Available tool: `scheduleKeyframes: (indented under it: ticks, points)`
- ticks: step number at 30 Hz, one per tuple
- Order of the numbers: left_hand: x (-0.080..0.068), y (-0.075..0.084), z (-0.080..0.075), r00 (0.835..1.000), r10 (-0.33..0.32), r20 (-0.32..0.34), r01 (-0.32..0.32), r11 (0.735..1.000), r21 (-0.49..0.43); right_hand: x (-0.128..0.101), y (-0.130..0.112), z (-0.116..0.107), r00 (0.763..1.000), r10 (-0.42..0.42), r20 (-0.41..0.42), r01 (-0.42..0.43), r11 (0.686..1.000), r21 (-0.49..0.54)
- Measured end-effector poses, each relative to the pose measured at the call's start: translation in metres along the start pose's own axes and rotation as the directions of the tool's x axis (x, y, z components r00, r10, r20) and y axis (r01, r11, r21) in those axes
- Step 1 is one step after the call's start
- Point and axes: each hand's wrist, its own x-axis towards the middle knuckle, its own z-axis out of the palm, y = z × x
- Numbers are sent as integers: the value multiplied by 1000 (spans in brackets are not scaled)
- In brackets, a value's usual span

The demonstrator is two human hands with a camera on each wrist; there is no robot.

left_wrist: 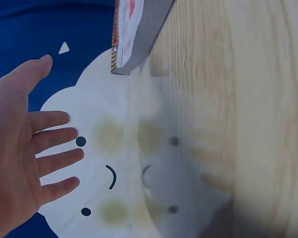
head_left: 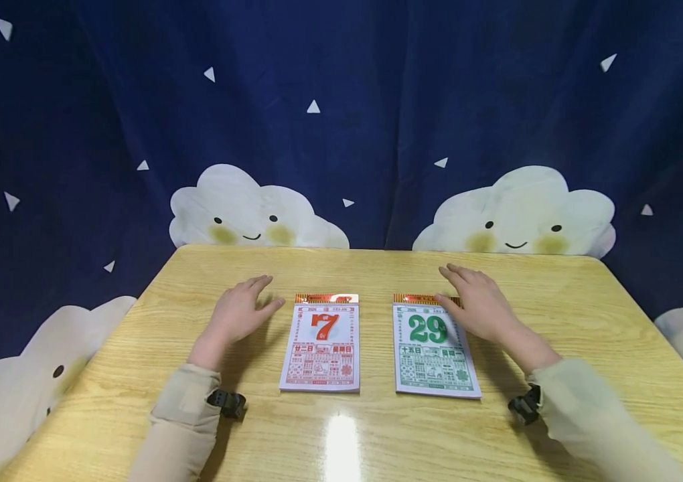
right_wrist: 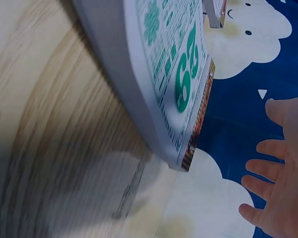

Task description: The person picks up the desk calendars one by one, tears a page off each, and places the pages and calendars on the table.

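Two thick tear-off calendars lie flat, side by side, on the wooden table. The left calendar (head_left: 320,355) shows a red 7, and the right calendar (head_left: 434,361) a green 29; each has a shiny orange-red strip along its top. To the left of the red calendar hovers my left hand (head_left: 238,313), fingers extended and holding nothing. My right hand (head_left: 481,304) is at the upper right of the green calendar, its thumb over or close to the strip; contact cannot be told. In the right wrist view, the fingers of that hand (right_wrist: 283,171) are spread and grip nothing.
The light wooden table (head_left: 377,442) reaches back to a dark blue curtain (head_left: 341,134) printed with white triangles and smiling clouds. A bright glare lies on the tabletop near the front. Each wrist wears a small black camera (head_left: 230,404).
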Motion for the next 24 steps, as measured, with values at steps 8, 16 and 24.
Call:
scheduleKeyframes:
  ticks: [8,16,24]
  points:
    - [-2,4,5,1000,-26,18,28,993,-117,6,-15,7,1000,2,8,-2,998,58]
    - [-5,13,6,997,-62,50,75,942,-326,11,-33,17,997,40,59,-48,987,152]
    - [-5,21,17,993,-112,21,111,910,-399,15,-53,25,994,25,106,-51,966,254]
